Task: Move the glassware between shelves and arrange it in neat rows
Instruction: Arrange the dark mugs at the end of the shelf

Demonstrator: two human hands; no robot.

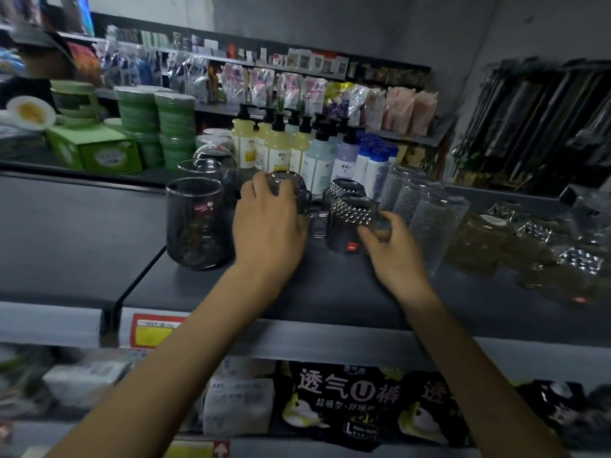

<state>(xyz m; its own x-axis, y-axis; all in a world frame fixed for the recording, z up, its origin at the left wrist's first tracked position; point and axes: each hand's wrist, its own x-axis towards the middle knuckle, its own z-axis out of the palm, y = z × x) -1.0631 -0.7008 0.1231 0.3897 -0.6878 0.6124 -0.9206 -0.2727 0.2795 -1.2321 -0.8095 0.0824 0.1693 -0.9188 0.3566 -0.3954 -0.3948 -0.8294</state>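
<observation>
Head view: a person's two hands reach onto a dark grey shelf point(330, 292) stocked with glassware. The left hand point(269, 223) is curled over the top of a smoky glass point(291, 185) standing mid-shelf, fingers wrapped round it. The right hand point(393, 252) grips the lower side of a studded glass point(352, 214) just beside it, fingers and thumb bent against its wall; a small red label shows near this glass's base. To the left stands a tall dark tumbler point(195, 223), with another glass vessel point(201, 170) behind it. To the right, a row of ribbed clear glasses point(429, 219) runs toward the back, and blurred patterned glassware lies beyond. Behind the shelf stand pump bottles point(277, 147) and stacked green containers point(172, 127). A red-and-yellow price tag point(152, 330) sits on the shelf's front edge, above black packs point(347, 398) on the shelf below.
</observation>
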